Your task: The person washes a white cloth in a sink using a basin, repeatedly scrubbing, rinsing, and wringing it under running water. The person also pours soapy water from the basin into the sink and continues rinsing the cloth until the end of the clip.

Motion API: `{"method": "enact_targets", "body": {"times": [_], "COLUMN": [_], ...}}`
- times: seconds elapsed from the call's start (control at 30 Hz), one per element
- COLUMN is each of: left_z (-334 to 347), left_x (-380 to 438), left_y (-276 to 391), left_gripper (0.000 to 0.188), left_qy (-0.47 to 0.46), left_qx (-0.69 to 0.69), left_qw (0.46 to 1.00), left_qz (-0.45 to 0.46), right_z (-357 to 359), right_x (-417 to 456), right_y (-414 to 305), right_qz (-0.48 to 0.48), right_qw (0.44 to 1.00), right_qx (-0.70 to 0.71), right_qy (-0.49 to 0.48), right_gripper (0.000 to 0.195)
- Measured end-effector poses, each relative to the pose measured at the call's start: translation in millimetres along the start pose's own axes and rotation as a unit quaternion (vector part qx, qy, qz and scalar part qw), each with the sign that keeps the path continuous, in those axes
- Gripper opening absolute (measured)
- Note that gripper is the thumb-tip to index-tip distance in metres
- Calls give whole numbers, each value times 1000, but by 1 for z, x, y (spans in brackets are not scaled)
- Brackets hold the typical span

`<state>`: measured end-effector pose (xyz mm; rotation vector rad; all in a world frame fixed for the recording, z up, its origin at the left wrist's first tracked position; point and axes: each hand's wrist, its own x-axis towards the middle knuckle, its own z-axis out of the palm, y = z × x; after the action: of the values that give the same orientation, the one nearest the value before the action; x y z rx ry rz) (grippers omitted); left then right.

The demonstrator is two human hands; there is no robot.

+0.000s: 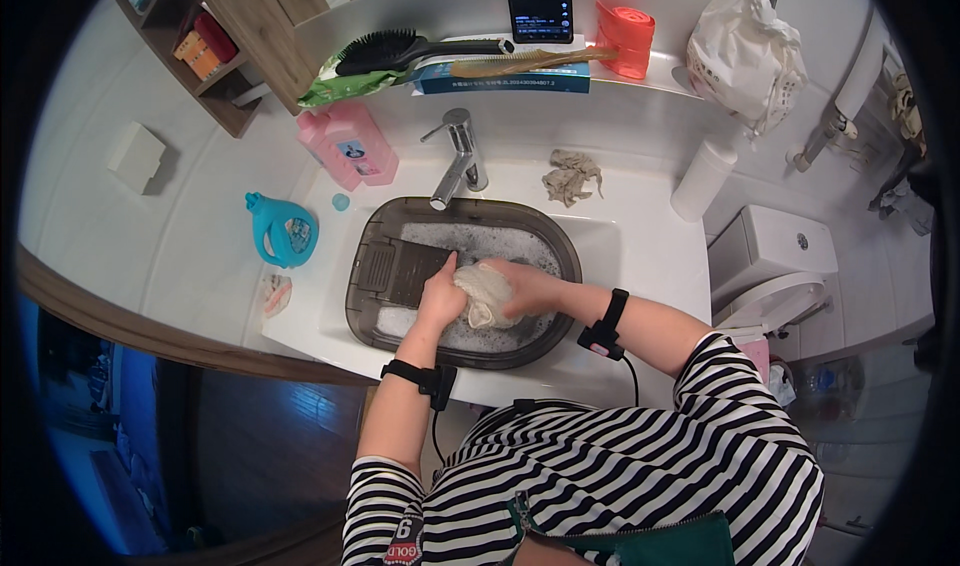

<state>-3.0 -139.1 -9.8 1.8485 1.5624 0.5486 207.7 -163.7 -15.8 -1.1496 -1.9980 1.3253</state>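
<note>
Between my two hands is a bunched cream-coloured cloth (481, 290), held above the soapy water of a dark translucent plastic wash basin (574, 266). My left hand (442, 296) grips the cloth's left side, its index finger stretched forward. On the right side, my right hand (532, 288) clasps it, with some fingers hidden. A ribbed washboard panel (409, 272) is set in the basin's left part, beside my left hand. Foam and suds (487, 237) float around the cloth. The basin rests in a white sink (607, 240).
A chrome faucet (461, 146) stands behind the basin. Pink bottles (349, 146) and a blue detergent bottle (283, 230) are to the left. A crumpled grey cloth (571, 177) and a white cylinder (703, 180) lie right. The shelf above holds a hairbrush (397, 48), a comb (525, 62) and a phone (538, 11).
</note>
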Motion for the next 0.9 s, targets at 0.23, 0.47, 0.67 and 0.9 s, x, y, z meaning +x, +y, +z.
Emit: {"method": "enact_targets", "body": {"times": [0.23, 0.47, 0.67, 0.9], "left_z": [4, -10, -36, -36], "left_x": [15, 11, -35, -34], "left_y": [-12, -10, 38, 41], "left_gripper": [61, 78, 101, 87], "left_qy": [-92, -206, -83, 47], "left_qx": [-40, -287, -72, 310], "left_qw": [990, 921, 973, 870], "left_qz": [-104, -165, 202, 380], "right_z": [6, 2, -25, -45], "right_x": [-7, 0, -12, -23], "right_y": [-19, 2, 3, -18], "right_qz": [-51, 70, 232, 207], "right_qw": [985, 991, 859, 750], "right_qx": [-158, 95, 456, 609], "right_qy": [48, 63, 20, -151], "right_gripper": [72, 59, 43, 60]}}
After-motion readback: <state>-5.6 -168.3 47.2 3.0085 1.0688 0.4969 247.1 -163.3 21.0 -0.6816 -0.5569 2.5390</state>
